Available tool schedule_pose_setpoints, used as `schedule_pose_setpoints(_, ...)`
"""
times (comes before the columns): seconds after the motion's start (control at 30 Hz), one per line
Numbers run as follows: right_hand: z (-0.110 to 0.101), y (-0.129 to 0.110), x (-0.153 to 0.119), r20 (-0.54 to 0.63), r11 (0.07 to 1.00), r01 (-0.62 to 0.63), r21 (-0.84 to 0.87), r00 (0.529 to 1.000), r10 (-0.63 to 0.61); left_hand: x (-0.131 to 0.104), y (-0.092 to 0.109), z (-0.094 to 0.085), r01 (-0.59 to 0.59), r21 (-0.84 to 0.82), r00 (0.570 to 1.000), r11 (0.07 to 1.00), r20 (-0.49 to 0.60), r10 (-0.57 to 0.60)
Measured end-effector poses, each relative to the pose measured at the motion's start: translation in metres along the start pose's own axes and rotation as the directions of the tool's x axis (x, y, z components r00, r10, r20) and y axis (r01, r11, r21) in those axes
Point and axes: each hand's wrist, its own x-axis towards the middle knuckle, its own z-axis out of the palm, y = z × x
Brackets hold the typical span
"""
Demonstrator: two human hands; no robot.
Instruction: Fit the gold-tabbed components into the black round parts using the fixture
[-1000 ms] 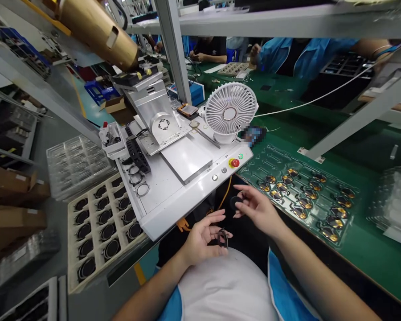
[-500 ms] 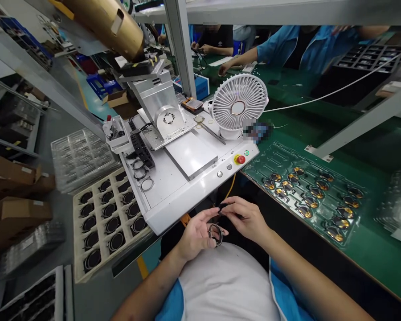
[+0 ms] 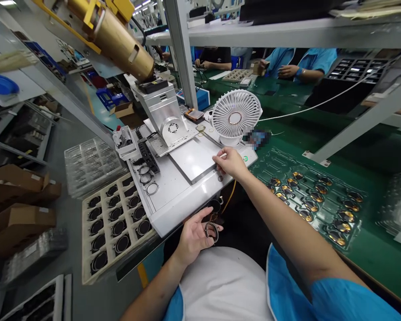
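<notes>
My left hand [image 3: 193, 238] is low in front of my body, palm up. Its thumb and curled fingers hold a thin dark metal ring [image 3: 211, 232], which looks like a watch case frame. Just beyond its outstretched index finger is a dark round shape [image 3: 215, 206]; I cannot tell whether the finger touches it. My right hand [image 3: 232, 164] reaches over the front edge of the white machine [image 3: 173, 205], fingers pinched at the right corner of its flat metal plate [image 3: 194, 160]. Whatever those fingertips hold, if anything, is hidden.
A white fan [image 3: 235, 116] stands behind my right hand. Left are loose rings [image 3: 152, 188] and a cream tray [image 3: 107, 223] of dark round parts. Right, a clear tray [image 3: 277, 160] holds amber-faced round parts. A gold cylinder [image 3: 123, 44] overhangs the machine. Co-workers sit opposite.
My right hand has left the left hand's fingertips and moved up and forward to the machine's front edge. My left hand keeps the ring at nearly the same spot. The view has tilted up.
</notes>
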Motion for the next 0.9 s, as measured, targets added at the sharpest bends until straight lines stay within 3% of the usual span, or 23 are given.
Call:
schedule_pose_setpoints(0.1,-0.005,0.011,-0.006,-0.102,0.996,0.014,-0.092,0.995,-0.023,-0.010,0.001,-0.004,-0.059,0.068,0.998,0.996,-0.017,0.060)
schedule_pose_setpoints(0.2,-0.006,0.037,-0.040,-0.159,0.990,0.121,-0.069,0.979,-0.130,-0.017,-0.003,-0.006,-0.151,0.201,0.984,0.968,-0.059,0.166)
schedule_pose_setpoints(0.27,0.002,0.058,-0.075,-0.045,0.987,0.155,0.045,0.987,-0.153,-0.019,-0.008,-0.004,-0.201,0.347,0.967,0.916,-0.076,0.241)
schedule_pose_setpoints(0.37,0.020,0.083,-0.123,0.165,0.975,0.090,0.202,0.978,-0.124,-0.015,-0.012,0.003,-0.227,0.567,0.961,0.792,-0.004,0.278)
schedule_pose_setpoints(0.43,0.029,0.091,-0.142,0.175,0.956,0.049,0.290,0.979,-0.104,-0.009,-0.012,0.007,-0.232,0.656,0.967,0.718,0.077,0.242)
schedule_pose_setpoints(0.57,0.028,0.091,-0.144,0.075,0.914,0.001,0.405,0.997,-0.034,0.001,-0.008,0.013,-0.265,0.696,0.964,0.667,0.202,0.172)
schedule_pose_setpoints(0.77,0.003,0.079,-0.136,0.185,0.911,-0.059,0.409,0.982,-0.019,0.000,-0.008,0.013,-0.280,0.517,0.960,0.809,0.149,0.237)
schedule_pose_setpoints(0.9,-0.001,0.077,-0.137,0.199,0.939,-0.089,0.333,0.980,0.022,-0.001,-0.010,0.010,-0.312,0.492,0.949,0.813,0.201,0.243)
